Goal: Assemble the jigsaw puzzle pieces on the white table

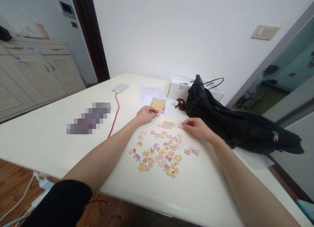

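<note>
My right hand pinches a small pale puzzle piece at the right end of a joined strip of pieces. On the other side, my left hand has its fingers drawn together at the lower edge of the printed picture. A pale bit of puzzle piece shows at those fingertips. Many loose puzzle pieces, in orange, yellow, pink and purple, lie spread between my forearms. A few joined pieces lie apart on the right.
A black bag lies along the right of the white table, before a white box. A brown round object sits beside it. To the left are a blurred-out item and a power bank with a red cable.
</note>
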The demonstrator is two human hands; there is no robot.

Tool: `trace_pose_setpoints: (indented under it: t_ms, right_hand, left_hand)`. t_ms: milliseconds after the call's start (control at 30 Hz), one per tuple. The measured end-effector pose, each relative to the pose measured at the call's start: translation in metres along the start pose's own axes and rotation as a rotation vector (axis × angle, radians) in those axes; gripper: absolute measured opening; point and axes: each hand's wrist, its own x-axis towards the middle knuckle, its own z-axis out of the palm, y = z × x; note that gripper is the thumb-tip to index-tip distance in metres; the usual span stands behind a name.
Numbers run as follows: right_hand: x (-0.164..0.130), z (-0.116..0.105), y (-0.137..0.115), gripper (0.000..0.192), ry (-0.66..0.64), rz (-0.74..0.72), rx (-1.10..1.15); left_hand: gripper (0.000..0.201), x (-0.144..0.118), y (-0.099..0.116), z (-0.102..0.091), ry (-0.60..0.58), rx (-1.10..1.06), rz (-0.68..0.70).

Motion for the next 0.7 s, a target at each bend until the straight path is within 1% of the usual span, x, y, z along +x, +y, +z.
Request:
trace_pose_setpoints:
  t_ms: [167,400,567,700]
  right_hand:
    - [0.002,0.004,0.000,0.023,-0.013,-0.002,-0.017]
    - [0.011,0.015,0.002,0.025,0.065,0.056,-0.025]
    - [0.013,0.017,0.004,0.023,0.102,0.055,-0.068]
    - [0.013,0.020,0.003,0.023,0.129,0.052,-0.115]
  left_hand:
    - [0.024,-0.002,0.004,-0.002,-0.006,0.029,-0.026]
    - [0.022,-0.003,0.008,-0.003,0.000,0.060,-0.036]
    - [0.023,-0.003,0.008,-0.003,-0.010,0.055,-0.045]
    - [0.023,-0.003,0.007,-0.003,0.003,0.076,-0.023]
